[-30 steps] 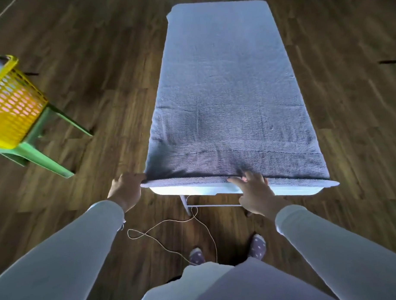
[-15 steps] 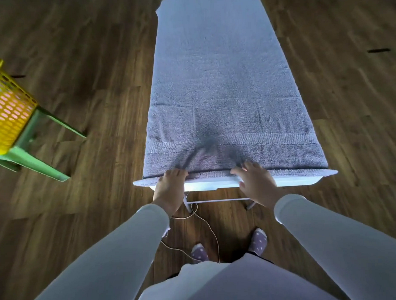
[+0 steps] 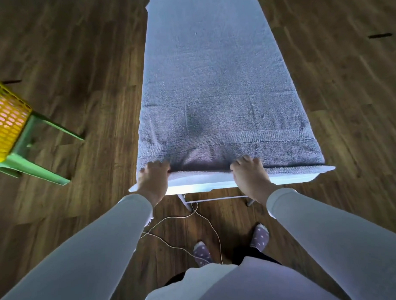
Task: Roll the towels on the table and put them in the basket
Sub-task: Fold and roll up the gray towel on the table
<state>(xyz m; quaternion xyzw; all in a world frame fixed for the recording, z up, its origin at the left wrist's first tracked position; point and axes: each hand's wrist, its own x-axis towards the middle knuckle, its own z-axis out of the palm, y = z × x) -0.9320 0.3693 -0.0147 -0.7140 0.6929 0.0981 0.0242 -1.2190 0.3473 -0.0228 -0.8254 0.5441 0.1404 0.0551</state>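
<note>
The left hand [image 3: 152,180] has slid in from the corner, so 2 hands now pinch the near hem of the long grey terry towel [image 3: 212,82] lying flat on the narrow white surface [image 3: 216,185]. With the right hand [image 3: 249,178] set apart from it, rolling can likely begin. The yellow plastic basket [image 3: 5,125] waits off left.

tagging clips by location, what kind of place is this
Likely an indoor room, perhaps a home: wood-plank floor, a narrow white table under a grey towel, a yellow plastic basket on a green stool.

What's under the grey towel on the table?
A white table: only its near edge and legs show below the towel. The tabletop itself is covered, so anything lying between cloth and top cannot be seen.
</note>
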